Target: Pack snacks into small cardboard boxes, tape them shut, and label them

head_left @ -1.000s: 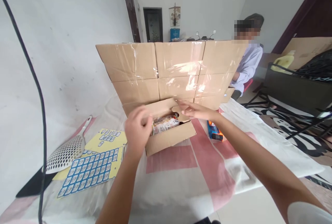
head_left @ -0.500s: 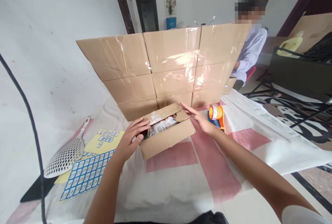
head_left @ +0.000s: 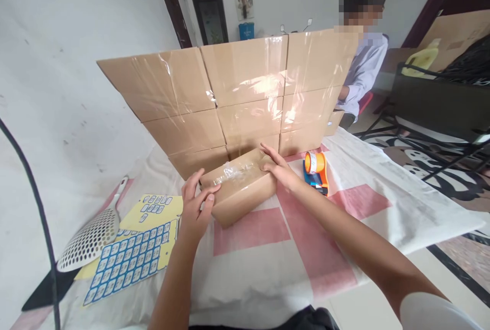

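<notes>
A small cardboard box [head_left: 241, 189] lies on the cloth-covered table, its top flaps folded down and clear tape along the seam. My left hand [head_left: 196, 200] grips its left end, thumb and fingers pressing the top and the end edge. At the opposite end, my right hand [head_left: 281, 169] holds the box, with its thumb on the top and the fingers reaching along the far corner. The contents are hidden beneath the flaps. A tape dispenser [head_left: 317, 172] in orange and blue stands just right of my right hand.
Stacked taped cartons [head_left: 248, 90] form a wall behind the box. To the left lie sticker sheets [head_left: 130, 261] and a white perforated skimmer-like tool [head_left: 92, 233]. A black cable [head_left: 36, 212] hangs at far left. Another person [head_left: 363, 65] is behind the cartons at right.
The box's top flaps have come down, covering the packets that showed inside. My right hand has moved from beside the box onto its right end; my left still holds the left end.
</notes>
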### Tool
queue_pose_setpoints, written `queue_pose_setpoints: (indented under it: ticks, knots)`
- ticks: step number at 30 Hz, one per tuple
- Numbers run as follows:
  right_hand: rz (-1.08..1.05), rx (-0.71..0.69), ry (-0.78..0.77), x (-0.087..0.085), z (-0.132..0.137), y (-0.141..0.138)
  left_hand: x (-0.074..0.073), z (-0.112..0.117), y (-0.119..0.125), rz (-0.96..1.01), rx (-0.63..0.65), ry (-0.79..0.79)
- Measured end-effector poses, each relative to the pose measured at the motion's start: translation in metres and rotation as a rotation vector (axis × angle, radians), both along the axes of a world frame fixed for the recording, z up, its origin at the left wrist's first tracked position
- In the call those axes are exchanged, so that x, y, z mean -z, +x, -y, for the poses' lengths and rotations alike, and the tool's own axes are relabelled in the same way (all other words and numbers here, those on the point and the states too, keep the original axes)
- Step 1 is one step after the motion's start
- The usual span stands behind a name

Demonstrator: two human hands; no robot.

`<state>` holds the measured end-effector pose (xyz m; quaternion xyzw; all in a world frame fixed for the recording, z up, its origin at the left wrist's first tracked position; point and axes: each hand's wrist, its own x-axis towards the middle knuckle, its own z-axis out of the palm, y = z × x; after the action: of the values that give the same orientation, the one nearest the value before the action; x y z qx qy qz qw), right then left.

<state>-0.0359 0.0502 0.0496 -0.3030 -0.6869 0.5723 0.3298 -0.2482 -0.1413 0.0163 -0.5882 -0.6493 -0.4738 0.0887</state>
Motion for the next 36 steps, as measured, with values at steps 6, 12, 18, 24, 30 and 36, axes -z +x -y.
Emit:
queue_pose_setpoints:
  ticks: [6,12,18,24,30,36]
  knots:
    - [0.054,0.466,0.382,0.006,-0.025,0.088,-0.003,0.014,0.026,-0.169,-0.020,-0.109]
    - [0.269,0.594,0.318,0.046,-0.064,0.148,0.003,-0.001,0.003,-0.082,0.120,-0.084]
    - [0.204,0.468,0.390,0.063,-0.038,0.117,-0.016,0.004,0.053,-0.137,0.000,0.006]
    - [0.103,0.528,0.513,0.055,-0.008,0.118,-0.002,-0.046,0.196,0.493,0.420,-0.520]
    - [0.095,0.490,0.642,0.054,0.000,0.126,0.005,-0.121,0.198,0.631,0.449,-0.505]
    - [0.028,0.561,0.663,0.052,-0.012,0.126,0.009,-0.120,0.196,0.720,0.461,-0.380]
